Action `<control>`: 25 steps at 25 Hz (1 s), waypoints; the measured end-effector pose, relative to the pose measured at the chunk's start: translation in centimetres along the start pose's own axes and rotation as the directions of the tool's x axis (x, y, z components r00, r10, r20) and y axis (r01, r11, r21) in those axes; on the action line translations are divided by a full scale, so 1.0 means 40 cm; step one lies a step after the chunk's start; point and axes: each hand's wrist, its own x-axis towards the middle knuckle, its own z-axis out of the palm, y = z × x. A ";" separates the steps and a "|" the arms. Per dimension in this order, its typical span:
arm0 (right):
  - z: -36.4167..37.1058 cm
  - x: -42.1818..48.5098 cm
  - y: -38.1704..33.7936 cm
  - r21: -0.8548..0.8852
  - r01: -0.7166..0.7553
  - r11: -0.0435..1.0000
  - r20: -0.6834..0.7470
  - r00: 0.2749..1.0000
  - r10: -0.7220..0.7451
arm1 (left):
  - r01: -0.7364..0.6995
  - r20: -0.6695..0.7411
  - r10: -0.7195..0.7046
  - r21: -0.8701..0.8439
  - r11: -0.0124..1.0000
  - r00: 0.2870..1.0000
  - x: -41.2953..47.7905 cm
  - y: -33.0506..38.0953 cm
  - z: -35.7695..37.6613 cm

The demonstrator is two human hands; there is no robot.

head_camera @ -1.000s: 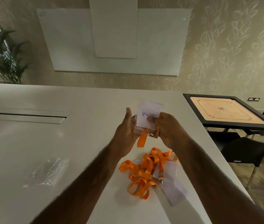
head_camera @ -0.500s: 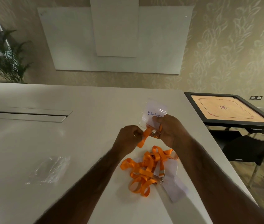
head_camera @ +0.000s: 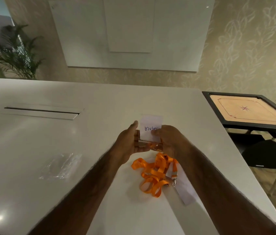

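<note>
Left hand [head_camera: 128,144]: cupped round the left edge and underside of a clear plastic badge holder [head_camera: 148,143], thumb raised. Right hand [head_camera: 170,139]: a white paper card with blue handwriting [head_camera: 151,123] is pinched at its lower right, thumb on the face. The card is held upright, its lower part seemingly seated in the holder and its top edge free, above the white table [head_camera: 100,133]. Tangled orange fabric lanyards [head_camera: 154,173] are laid just below the hands, a second carded sleeve [head_camera: 185,192] touching them near the table's right edge. A crumpled clear plastic bag [head_camera: 61,165] is set well apart, left. Bare tabletop is left beyond the hands to the far edge. A black-framed wooden carrom board [head_camera: 249,110] is stood off the right edge.
</note>
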 end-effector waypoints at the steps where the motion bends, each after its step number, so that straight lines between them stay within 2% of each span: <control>1: 0.017 0.000 0.012 -0.024 0.027 0.999 0.005 1.000 -0.027 | -0.006 -0.017 0.006 0.034 0.999 1.000 -0.010 -0.002 -0.017; 5: 0.129 -0.015 0.082 -0.187 0.086 0.979 -0.045 0.994 -0.096 | -0.030 -0.191 0.060 0.157 0.987 0.980 -0.066 -0.043 -0.103; 8: 0.219 -0.027 0.160 -0.175 0.048 0.983 -0.091 0.994 -0.064 | 0.015 -0.296 0.037 0.172 0.985 0.955 -0.114 -0.081 -0.181; 11: 0.292 -0.037 0.239 -0.180 0.019 0.983 -0.086 0.996 -0.035 | 0.046 -0.293 0.014 0.196 0.980 0.956 -0.150 -0.127 -0.261; 16: 0.371 -0.064 0.333 -0.286 -0.018 0.958 -0.245 0.968 -0.055 | 0.096 -0.251 -0.047 0.184 0.978 0.967 -0.176 -0.213 -0.367; 20: 0.391 -0.064 0.366 -0.390 -0.076 0.918 -0.357 0.931 -0.075 | 0.131 -0.284 -0.023 0.368 0.921 0.959 -0.174 -0.249 -0.402; 22: 0.394 -0.065 0.375 -0.481 -0.087 0.872 -0.358 0.928 -0.105 | 0.116 -0.279 0.001 0.406 0.907 0.960 -0.180 -0.251 -0.403; 25: 0.400 -0.061 0.383 -0.529 -0.142 0.837 -0.380 0.921 -0.084 | 0.111 -0.244 0.005 0.461 0.880 0.970 -0.183 -0.247 -0.403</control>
